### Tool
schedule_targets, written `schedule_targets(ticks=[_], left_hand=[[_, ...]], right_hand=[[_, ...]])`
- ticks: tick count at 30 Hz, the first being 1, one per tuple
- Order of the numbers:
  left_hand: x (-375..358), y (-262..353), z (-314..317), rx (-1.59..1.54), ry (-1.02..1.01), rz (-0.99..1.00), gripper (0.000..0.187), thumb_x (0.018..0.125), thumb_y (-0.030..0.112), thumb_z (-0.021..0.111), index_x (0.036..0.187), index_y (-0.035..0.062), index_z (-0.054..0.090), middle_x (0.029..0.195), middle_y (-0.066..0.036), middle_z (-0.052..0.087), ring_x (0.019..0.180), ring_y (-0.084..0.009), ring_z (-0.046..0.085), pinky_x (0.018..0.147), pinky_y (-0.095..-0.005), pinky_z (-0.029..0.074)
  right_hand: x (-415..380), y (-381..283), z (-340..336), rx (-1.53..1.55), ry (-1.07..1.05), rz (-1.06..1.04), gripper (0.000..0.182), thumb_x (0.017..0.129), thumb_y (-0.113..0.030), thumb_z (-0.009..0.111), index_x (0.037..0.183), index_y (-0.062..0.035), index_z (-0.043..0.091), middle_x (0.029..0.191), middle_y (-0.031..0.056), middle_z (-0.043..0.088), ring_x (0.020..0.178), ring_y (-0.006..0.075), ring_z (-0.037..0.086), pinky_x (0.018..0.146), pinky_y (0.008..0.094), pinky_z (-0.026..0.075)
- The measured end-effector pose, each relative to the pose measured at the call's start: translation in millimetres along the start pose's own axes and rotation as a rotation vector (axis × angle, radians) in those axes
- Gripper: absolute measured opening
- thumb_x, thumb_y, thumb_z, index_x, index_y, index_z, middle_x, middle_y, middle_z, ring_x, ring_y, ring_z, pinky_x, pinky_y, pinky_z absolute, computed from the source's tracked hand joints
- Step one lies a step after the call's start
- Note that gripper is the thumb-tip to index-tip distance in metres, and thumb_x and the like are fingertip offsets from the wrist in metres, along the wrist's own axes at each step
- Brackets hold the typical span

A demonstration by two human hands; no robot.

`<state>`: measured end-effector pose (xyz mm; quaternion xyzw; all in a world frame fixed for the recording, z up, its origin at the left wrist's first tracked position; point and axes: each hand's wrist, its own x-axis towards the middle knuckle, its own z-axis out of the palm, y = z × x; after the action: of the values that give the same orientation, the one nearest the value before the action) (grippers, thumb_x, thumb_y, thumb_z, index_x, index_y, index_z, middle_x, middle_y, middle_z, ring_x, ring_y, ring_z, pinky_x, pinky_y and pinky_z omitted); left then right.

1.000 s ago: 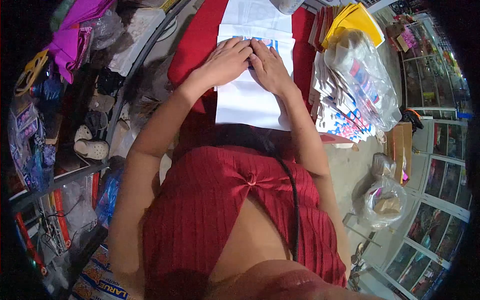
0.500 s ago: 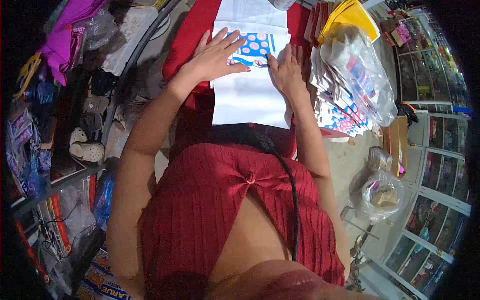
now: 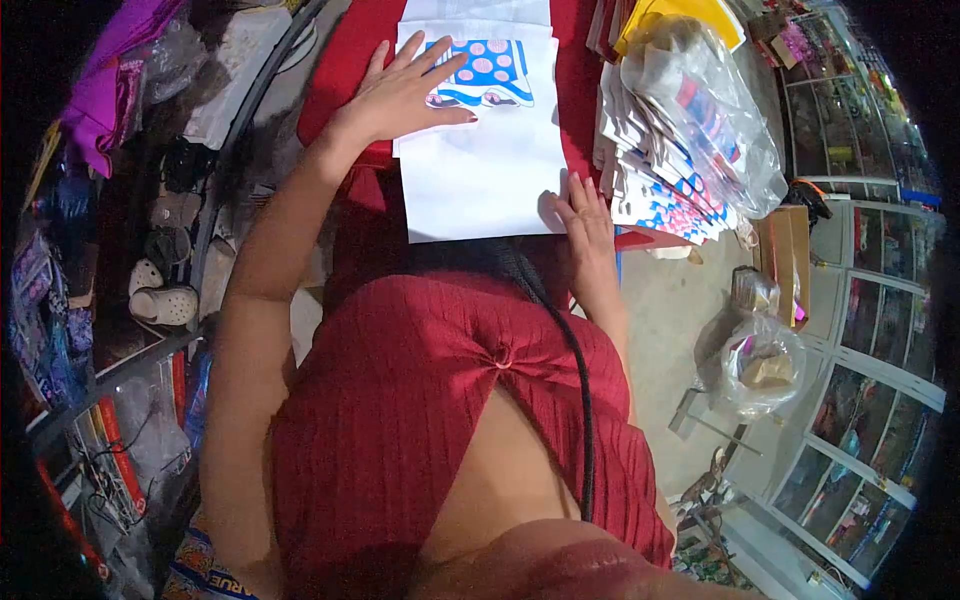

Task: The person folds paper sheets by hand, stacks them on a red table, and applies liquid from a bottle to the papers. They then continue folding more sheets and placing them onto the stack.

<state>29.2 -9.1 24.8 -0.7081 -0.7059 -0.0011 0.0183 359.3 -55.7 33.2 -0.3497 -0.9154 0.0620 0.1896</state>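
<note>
A white paper sheet [image 3: 485,190] lies flat on the red-covered table, printed near its far end with blue shapes and pink dots. My left hand [image 3: 405,95] rests on its upper left part, fingers spread and partly covering the print. At the sheet's near right edge is my right hand [image 3: 588,225], its fingers stretched out and the thumb side at the paper. More white paper [image 3: 475,11] shows under and beyond the sheet's far end.
Right of the sheet stands a stack of similarly printed folded paper [image 3: 650,165], with a clear plastic bag [image 3: 705,100] over it. Yellow paper [image 3: 680,20] lies behind. Shelves with clogs [image 3: 165,305] line the left; glass cabinets [image 3: 880,330] stand right. A black cord hangs down my front.
My right hand has slid from beside the print back toward me, along the sheet's right edge to its near corner. My left hand stays spread over the print. The view has shifted slightly.
</note>
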Motion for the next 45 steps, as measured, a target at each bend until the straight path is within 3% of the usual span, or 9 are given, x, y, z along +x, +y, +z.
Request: schedule_targets(ticks=[7, 14, 18, 22, 25, 30, 35, 39, 45], left_hand=[[-4, -8, 1, -0.039, 0.042, 0.049, 0.091, 0.079, 0.079, 0.050, 0.152, 0.0296, 0.029, 0.161, -0.004, 0.019, 0.149, -0.0305, 0.010, 0.118, -0.0587, 0.004], [-4, -23, 3, -0.040, 0.016, 0.189, 0.085, 0.084, 0.064, 0.056, 0.154, 0.0304, 0.023, 0.162, -0.002, 0.014, 0.150, -0.0293, 0.010, 0.118, -0.0587, 0.004], [-10, -34, 21, 0.017, 0.276, 0.336, 0.071, 0.090, 0.050, 0.053, 0.153, 0.0247, 0.029, 0.162, -0.005, 0.017, 0.149, -0.0289, 0.014, 0.116, -0.0581, 0.009], [-5, -41, 19, -0.204, 0.366, 0.435, 0.076, 0.084, 0.055, 0.060, 0.149, 0.0242, 0.037, 0.159, -0.007, 0.026, 0.147, -0.0331, 0.021, 0.117, -0.0570, 0.013], [-9, -40, 15, -0.190, 0.271, 0.376, 0.076, 0.086, 0.055, 0.058, 0.150, 0.0212, 0.035, 0.159, -0.006, 0.026, 0.147, -0.0320, 0.019, 0.118, -0.0555, 0.011], [-20, -40, 2, -0.084, 0.179, 0.268, 0.073, 0.090, 0.053, 0.054, 0.150, 0.0167, 0.034, 0.159, -0.007, 0.026, 0.147, -0.0329, 0.018, 0.118, -0.0547, 0.006], [-47, -44, -57, 0.243, -0.070, -0.226, 0.058, 0.098, 0.043, 0.049, 0.142, 0.0058, 0.046, 0.153, -0.018, 0.033, 0.145, -0.0318, 0.024, 0.117, -0.0569, 0.014], [-53, -21, -60, 0.089, 0.328, 0.033, 0.051, 0.101, 0.039, 0.045, 0.138, 0.0048, 0.050, 0.147, -0.018, 0.043, 0.140, -0.0330, 0.035, 0.117, -0.0494, 0.019], [-35, 22, -35, -0.139, -0.004, 0.174, 0.054, 0.101, 0.041, 0.039, 0.148, 0.0132, 0.038, 0.156, -0.015, 0.029, 0.146, -0.0350, 0.020, 0.118, -0.0546, 0.012]], right_hand=[[26, -13, -25, 0.402, 0.096, 0.003, 0.009, 0.084, 0.003, 0.065, 0.093, 0.0025, 0.067, 0.130, 0.0150, 0.061, 0.126, 0.0314, 0.054, 0.105, 0.0419, 0.042], [109, -14, -26, 0.946, 0.214, 0.294, 0.011, 0.087, -0.007, 0.069, 0.095, 0.0003, 0.070, 0.102, 0.0101, 0.071, 0.087, 0.0116, 0.061, 0.079, 0.0271, 0.048], [160, 14, 21, 0.931, 0.282, 0.291, 0.017, 0.087, -0.014, 0.071, 0.095, 0.0014, 0.069, 0.089, 0.0084, 0.071, 0.075, 0.0071, 0.056, 0.069, 0.0247, 0.047], [178, 37, 56, 0.783, 0.265, 0.420, 0.026, 0.087, -0.021, 0.072, 0.094, 0.0030, 0.068, 0.082, 0.0125, 0.070, 0.071, 0.0136, 0.062, 0.067, 0.0292, 0.049], [182, 38, 68, 0.506, 0.342, 0.366, 0.021, 0.085, -0.019, 0.070, 0.092, 0.0003, 0.069, 0.084, 0.0208, 0.065, 0.078, 0.0352, 0.064, 0.071, 0.0408, 0.050], [184, 36, 69, 0.300, 0.378, 0.270, 0.020, 0.085, -0.019, 0.068, 0.090, 0.0003, 0.067, 0.089, 0.0209, 0.061, 0.082, 0.0389, 0.062, 0.073, 0.0460, 0.048], [186, 33, 65, 0.258, 0.338, 0.315, 0.024, 0.085, -0.023, 0.066, 0.092, -0.0005, 0.064, 0.092, 0.0221, 0.060, 0.084, 0.0421, 0.061, 0.075, 0.0480, 0.049], [192, 34, 67, 0.177, 0.300, 0.346, 0.026, 0.085, -0.025, 0.064, 0.092, -0.0002, 0.062, 0.094, 0.0233, 0.060, 0.086, 0.0440, 0.061, 0.077, 0.0498, 0.050], [194, 42, 73, 0.108, 0.272, 0.378, 0.028, 0.088, -0.029, 0.065, 0.097, -0.0024, 0.062, 0.097, 0.0194, 0.061, 0.092, 0.0389, 0.061, 0.080, 0.0463, 0.048]])
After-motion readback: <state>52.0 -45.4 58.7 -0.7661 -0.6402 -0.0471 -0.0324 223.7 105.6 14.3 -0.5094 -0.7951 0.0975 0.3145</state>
